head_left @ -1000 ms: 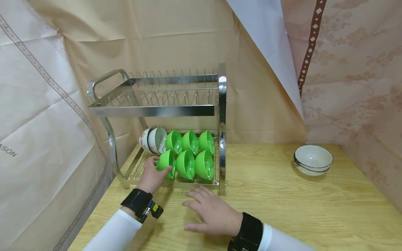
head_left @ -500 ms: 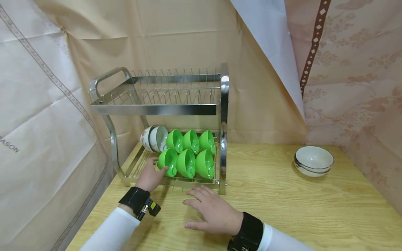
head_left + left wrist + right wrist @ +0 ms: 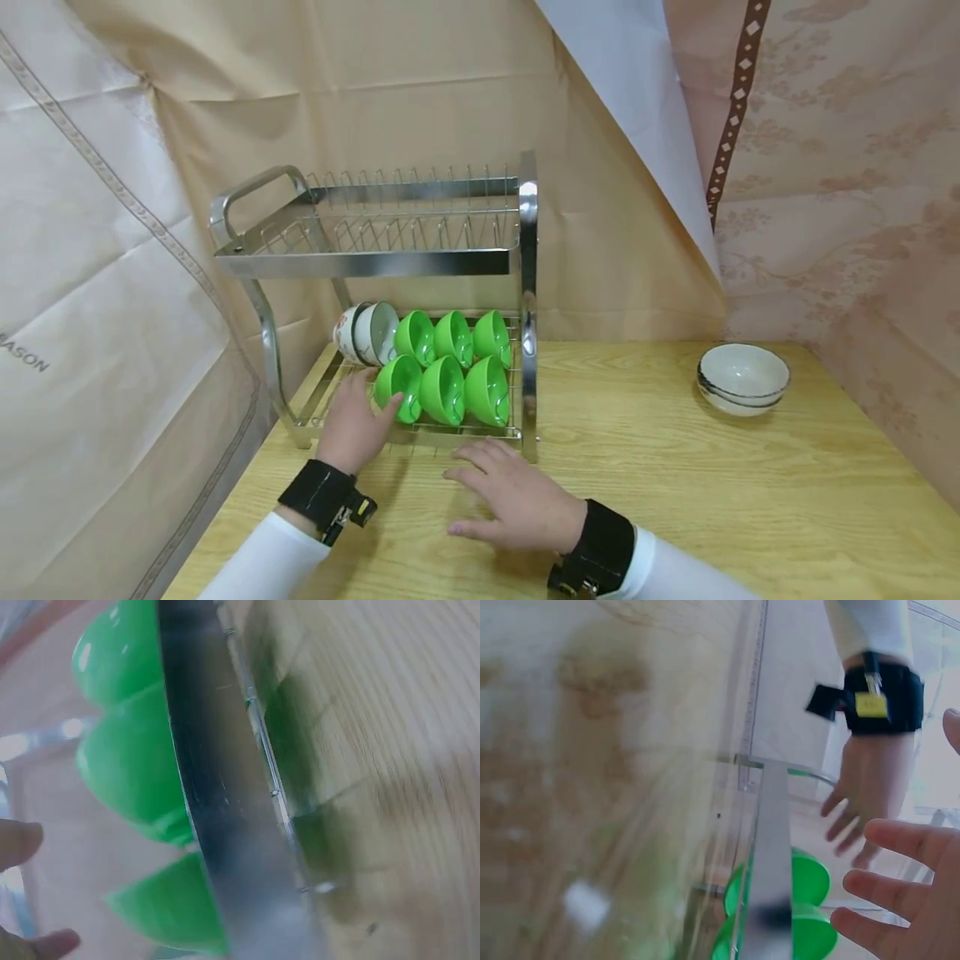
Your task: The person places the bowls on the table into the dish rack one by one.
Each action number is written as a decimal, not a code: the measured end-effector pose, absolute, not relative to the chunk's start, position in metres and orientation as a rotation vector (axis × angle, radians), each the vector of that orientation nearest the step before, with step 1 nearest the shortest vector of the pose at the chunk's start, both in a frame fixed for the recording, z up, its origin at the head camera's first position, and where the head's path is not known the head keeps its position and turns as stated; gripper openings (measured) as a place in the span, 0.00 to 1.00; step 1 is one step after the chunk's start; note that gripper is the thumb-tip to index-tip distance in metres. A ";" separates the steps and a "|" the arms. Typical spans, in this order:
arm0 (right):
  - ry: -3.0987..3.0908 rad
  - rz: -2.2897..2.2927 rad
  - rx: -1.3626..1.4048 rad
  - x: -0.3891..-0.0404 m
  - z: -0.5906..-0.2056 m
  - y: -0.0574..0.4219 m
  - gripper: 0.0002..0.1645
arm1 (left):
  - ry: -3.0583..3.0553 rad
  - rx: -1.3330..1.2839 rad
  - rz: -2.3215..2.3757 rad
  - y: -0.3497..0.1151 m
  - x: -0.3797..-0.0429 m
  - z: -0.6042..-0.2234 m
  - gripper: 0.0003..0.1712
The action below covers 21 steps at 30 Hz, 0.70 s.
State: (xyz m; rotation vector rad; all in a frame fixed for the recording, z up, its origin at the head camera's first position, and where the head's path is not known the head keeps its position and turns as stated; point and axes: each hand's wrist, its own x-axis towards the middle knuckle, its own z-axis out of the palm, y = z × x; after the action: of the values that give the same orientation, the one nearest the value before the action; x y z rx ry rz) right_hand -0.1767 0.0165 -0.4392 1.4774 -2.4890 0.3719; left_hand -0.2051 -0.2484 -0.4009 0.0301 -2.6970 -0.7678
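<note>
My left hand is at the front left of the rack's lower shelf, beside the nearest green bowl. Its fingers and thumb are spread, and the left wrist view shows fingertips apart from the green bowls. My right hand hovers over the table in front of the rack, fingers spread and holding nothing. Green bowls stand on edge in two rows of three, openings turned to the right. Behind the left hand, two white patterned bowls lean together in the back row.
The two-tier metal dish rack stands on the wooden table, its upper tier bearing wire dividers. A stack of white dark-rimmed bowls sits at the table's right. Cloth hangs behind.
The left hand has let go of the front-left green bowl and drawn slightly left and back from it. The right hand has barely moved.
</note>
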 end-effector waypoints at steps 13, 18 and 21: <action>-2.610 0.450 1.247 -0.171 -0.434 0.084 0.41 | -2.591 -0.688 -0.297 -0.165 -0.159 -0.400 0.47; -2.618 0.403 1.102 -0.163 -0.435 0.124 0.40 | -2.550 -0.793 -0.248 -0.140 -0.153 -0.408 0.50; -2.635 0.396 1.007 -0.156 -0.435 0.150 0.41 | -2.528 -0.825 -0.265 -0.127 -0.149 -0.418 0.50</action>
State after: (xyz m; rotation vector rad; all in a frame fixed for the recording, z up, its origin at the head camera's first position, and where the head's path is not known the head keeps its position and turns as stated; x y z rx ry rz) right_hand -0.1561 0.1502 -0.4352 1.0073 -2.6353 0.3964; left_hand -0.1494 -0.1271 -0.4178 -0.8252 -2.5278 -0.2652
